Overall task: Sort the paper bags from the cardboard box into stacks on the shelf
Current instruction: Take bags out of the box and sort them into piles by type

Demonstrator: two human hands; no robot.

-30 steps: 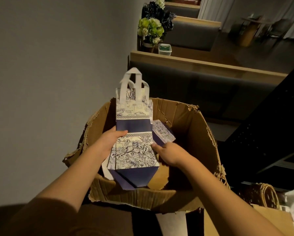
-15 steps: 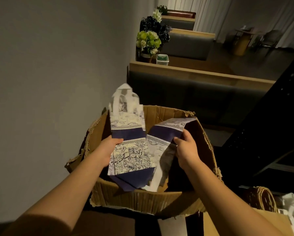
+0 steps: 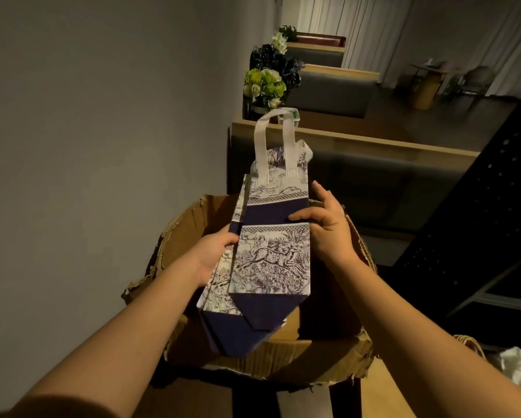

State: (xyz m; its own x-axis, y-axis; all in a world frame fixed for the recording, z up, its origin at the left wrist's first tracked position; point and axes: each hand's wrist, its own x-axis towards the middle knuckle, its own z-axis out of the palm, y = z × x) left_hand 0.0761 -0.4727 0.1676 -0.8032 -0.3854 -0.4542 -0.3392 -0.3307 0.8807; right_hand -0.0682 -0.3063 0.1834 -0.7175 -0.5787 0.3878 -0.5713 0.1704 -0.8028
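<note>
still loosely squared, the bags (image 3: 268,254) sit above the box (image 3: 193,233), flat and layered, the top one offset toward the right of the ones beneath. the left hand (image 3: 214,257) grips the left edge of the stack, thumb on top. the right hand (image 3: 325,227) is spread wide, thumb and fingertips resting on the top bag's dark band and right edge, not curled round it.

the risk seems to be the top bag sliding off: it is held only by light pressure from straight fingers, and the layers are misaligned, so a tilt toward the box could let it slip back in. the white handle (image 3: 273,143) sticks up beyond the box and might snag on a lift. the shelf is not clearly in view, so the carry is a blind one from here.

compared with half a second ago, the second bag, then hanging from the right hand beside the first, now lies on top of the stack; the right hand has gone from pinching to flat, and the stack is raised higher over the box.
</note>
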